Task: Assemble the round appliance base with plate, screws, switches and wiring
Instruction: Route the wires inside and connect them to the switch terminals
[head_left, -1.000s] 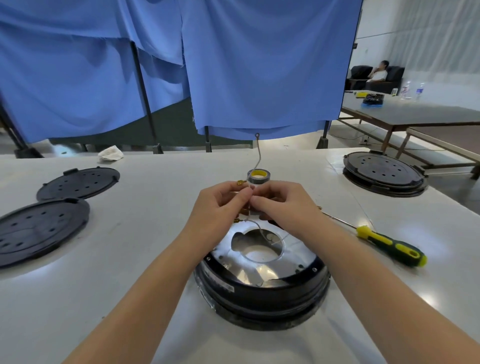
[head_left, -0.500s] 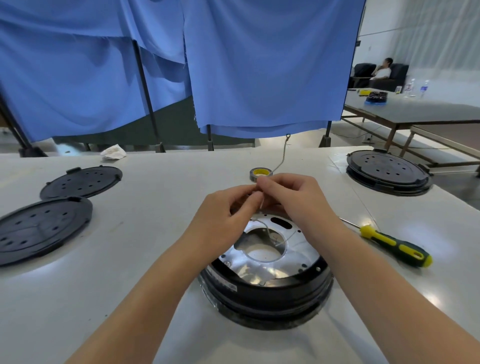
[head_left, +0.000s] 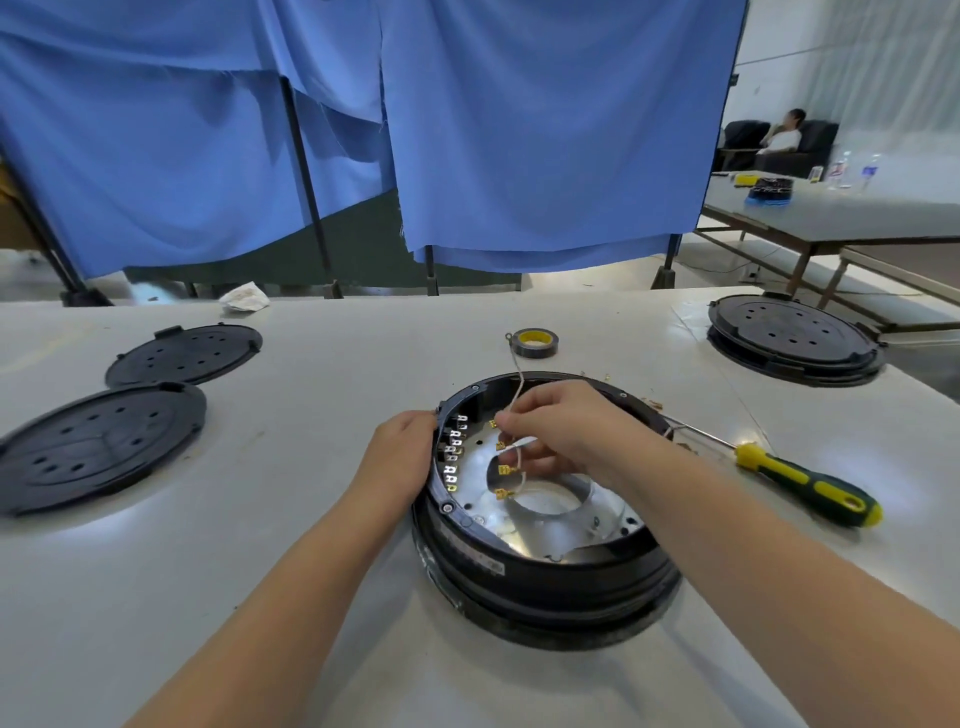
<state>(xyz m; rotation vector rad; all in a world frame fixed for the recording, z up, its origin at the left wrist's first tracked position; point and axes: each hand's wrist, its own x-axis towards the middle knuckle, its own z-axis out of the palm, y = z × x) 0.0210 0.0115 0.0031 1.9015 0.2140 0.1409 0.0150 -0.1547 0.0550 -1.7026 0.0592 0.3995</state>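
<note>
The round black base (head_left: 540, 561) sits on the white counter (head_left: 311, 597), near and centre, its silver plate (head_left: 545, 499) showing inside; the left hand (head_left: 400, 457) curls over the base's left rim beside a row of switch terminals (head_left: 453, 457); the right hand (head_left: 566, 421) hovers over the plate, fingers pinching a thin white wire (head_left: 514, 400) with brass connectors; a tape roll (head_left: 535, 341) lies just beyond; a yellow-green screwdriver (head_left: 800, 475) lies right; two black covers (head_left: 98, 447) lie far left.
</note>
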